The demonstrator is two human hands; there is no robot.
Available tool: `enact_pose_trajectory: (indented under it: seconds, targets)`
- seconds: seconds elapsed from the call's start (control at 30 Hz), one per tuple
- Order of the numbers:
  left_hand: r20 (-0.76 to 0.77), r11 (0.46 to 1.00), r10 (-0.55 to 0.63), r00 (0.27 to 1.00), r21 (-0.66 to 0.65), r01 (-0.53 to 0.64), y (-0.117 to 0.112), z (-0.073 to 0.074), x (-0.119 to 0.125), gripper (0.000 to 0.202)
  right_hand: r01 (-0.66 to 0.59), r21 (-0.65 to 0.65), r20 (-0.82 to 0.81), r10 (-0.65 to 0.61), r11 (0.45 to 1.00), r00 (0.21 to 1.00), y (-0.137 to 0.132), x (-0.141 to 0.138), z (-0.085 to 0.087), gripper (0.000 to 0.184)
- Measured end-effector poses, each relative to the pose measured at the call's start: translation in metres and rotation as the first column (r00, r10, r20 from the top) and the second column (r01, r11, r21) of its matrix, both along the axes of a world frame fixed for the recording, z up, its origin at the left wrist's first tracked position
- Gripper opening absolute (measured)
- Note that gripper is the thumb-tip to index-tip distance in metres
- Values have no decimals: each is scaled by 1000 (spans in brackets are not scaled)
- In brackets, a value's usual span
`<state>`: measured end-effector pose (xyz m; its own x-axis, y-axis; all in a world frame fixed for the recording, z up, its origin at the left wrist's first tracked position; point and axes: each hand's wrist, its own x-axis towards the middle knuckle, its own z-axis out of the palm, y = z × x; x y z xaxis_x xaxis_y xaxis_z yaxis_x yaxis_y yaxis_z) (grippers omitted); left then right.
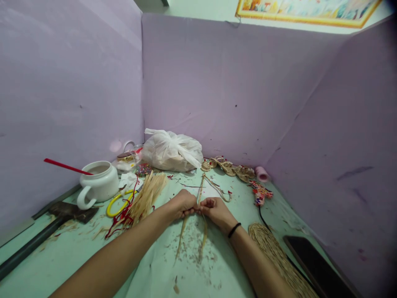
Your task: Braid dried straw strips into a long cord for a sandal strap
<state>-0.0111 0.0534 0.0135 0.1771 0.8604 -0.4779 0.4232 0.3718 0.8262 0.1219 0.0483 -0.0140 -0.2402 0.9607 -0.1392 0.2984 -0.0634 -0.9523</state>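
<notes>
A thin straw braid (201, 188) runs away from me on the pale green table cover, and its far part bends back to the right, ending near a bit of red thread. My left hand (185, 203) is closed in a pinch on the near end of this braid. Right beside it, nearly touching, my right hand (216, 212) pinches the same spot with curled fingers. Two loose straw strands (204, 238) trail from under the hands toward me. The exact grip between the fingertips is partly hidden.
At left are a white mug (104, 182) with a red stick, a hammer (66, 211), yellow-handled scissors (111, 207) and a straw bundle (147, 196). A tied white bag (172, 151) sits behind. Rightward lie woven pieces (228, 166), a pink spool (262, 174), a woven mat (273, 252) and a dark phone-like slab (316, 265).
</notes>
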Motion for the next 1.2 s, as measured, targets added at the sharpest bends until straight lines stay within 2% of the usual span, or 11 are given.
enact_pose_trajectory:
  seconds: [0.07,0.2,0.4,0.5,0.6,0.7,0.77,0.87,0.93,1.03,1.2]
  targets:
    - [-5,999,42,999,-5,-42,-1,-1,2,21,35,122,216,-61,992,975,0,0,1,6]
    - [17,995,97,995,-9,-97,-4,-3,8,20,47,270,573,-200,962,795,-10,-2,20,13]
    - [76,994,103,992,-34,-101,-5,0,6,17,-45,305,690,-187,951,699,-33,-18,41,17]
    - [97,997,68,993,-27,-66,-4,4,0,17,-105,291,658,-119,951,744,-33,-18,39,18]
    - [88,1000,11,996,1,-12,-1,8,-6,20,-125,140,540,30,982,841,-21,-7,34,17]
    - [107,997,-71,992,-11,73,1,8,-12,21,112,76,291,-129,991,948,-10,4,31,19]
    - [141,994,-96,985,-28,101,3,5,-14,20,193,-99,68,-187,976,980,-8,5,31,13]
    - [167,993,-113,979,-2,115,5,-1,-14,18,26,-342,-180,-92,939,979,-11,-2,28,8]
    - [133,992,-127,983,16,126,5,-3,-13,15,14,-346,-180,-80,938,980,-13,-8,25,9]
    - [26,988,-150,988,29,149,5,-4,-13,12,127,-283,-93,-159,951,983,-12,-10,18,12]
    - [-81,939,-328,941,83,335,9,2,-24,10,192,-229,-64,-212,954,975,-10,-10,10,11]
